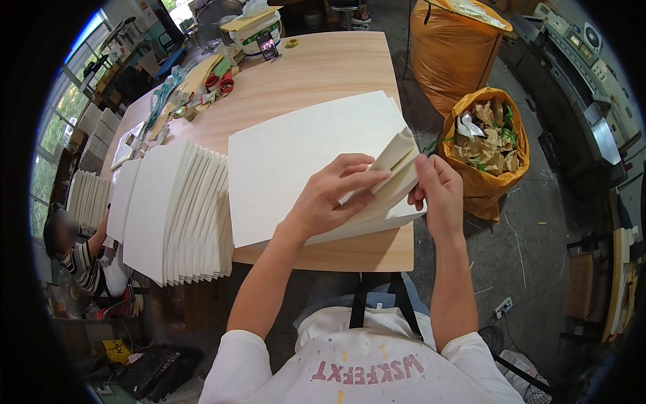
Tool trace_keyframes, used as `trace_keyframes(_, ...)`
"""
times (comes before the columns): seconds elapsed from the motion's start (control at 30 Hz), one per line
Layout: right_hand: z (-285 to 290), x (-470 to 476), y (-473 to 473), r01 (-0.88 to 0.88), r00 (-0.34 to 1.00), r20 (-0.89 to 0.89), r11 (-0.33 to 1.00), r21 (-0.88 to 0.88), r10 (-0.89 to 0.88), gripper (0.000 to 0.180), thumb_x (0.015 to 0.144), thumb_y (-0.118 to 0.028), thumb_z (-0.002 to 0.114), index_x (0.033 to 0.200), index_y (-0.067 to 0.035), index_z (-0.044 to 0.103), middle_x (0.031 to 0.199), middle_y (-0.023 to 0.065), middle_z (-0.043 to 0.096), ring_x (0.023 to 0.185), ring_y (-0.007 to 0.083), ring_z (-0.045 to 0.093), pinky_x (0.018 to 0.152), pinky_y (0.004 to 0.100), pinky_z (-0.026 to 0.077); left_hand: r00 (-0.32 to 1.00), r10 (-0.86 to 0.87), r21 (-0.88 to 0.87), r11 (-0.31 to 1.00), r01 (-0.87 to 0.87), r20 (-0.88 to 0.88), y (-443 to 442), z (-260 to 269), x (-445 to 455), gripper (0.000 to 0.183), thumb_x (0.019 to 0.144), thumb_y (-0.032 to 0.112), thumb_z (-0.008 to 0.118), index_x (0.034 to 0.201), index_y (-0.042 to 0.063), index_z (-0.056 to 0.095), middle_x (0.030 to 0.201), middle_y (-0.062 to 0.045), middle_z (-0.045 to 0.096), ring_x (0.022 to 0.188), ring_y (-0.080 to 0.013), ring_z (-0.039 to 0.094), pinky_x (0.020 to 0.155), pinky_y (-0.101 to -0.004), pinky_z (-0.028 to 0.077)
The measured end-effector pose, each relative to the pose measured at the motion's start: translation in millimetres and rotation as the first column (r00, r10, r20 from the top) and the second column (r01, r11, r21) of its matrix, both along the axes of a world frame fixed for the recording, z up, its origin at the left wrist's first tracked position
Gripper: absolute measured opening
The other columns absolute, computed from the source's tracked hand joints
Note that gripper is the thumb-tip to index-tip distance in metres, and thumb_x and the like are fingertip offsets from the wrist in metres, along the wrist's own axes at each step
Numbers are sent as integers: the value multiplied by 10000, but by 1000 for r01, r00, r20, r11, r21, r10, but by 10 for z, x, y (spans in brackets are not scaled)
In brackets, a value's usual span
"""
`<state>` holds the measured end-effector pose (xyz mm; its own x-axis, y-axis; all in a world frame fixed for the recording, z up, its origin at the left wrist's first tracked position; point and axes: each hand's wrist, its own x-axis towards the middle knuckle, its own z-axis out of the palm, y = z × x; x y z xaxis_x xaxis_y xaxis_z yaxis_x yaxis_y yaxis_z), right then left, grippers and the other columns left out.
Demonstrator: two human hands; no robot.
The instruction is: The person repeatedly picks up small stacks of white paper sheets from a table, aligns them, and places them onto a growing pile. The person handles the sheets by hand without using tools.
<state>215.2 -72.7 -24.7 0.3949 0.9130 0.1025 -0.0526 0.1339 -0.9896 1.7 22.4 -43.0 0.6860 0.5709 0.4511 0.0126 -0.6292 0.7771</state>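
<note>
A stack of large white paper sheets (298, 146), perhaps flattened bags, lies on the wooden table before me. Its near right corner carries a folded white paper flap (396, 151) that stands up at a slant. My left hand (338, 194) grips this flap from the left, fingers spread along its face. My right hand (439, 189) pinches the flap's right edge between thumb and curled fingers, just past the stack. To the left, a fanned row of folded white paper pieces (151, 212) overhangs the table's near edge.
On the table (323, 70) are red-handled scissors (226, 82), a phone (266, 46), a tape roll (291, 43) and a white bucket (255, 33). An orange sack (484, 192) of crumpled brown paper stands at the right. A seated person (86, 257) works at far left.
</note>
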Motion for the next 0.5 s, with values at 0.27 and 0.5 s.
trace_keyframes(0.27, 28, 2, 12, -34, 980, -194, 999, -8, 32, 373, 1101, -241, 682, 770, -101, 581, 660, -22, 582, 574, 77, 627, 508, 228, 433, 999, -15, 123, 992, 21, -45, 7, -25, -16, 487, 895, 206, 925, 1357, 238, 774, 1506, -155, 623, 1273, -376, 711, 1049, -450, 644)
trace_keyframes(0.5, -20, -34, -8, 16, 990, -143, 999, 32, -12, 419, 1152, -330, 624, 797, -139, 512, 660, -29, 502, 556, 89, 535, 502, 256, 383, 1000, -28, 30, 999, 29, -7, 28, -54, -10, 532, 831, 156, 971, 1329, 219, 796, 1442, -120, 641, 1261, -330, 717, 1067, -439, 633)
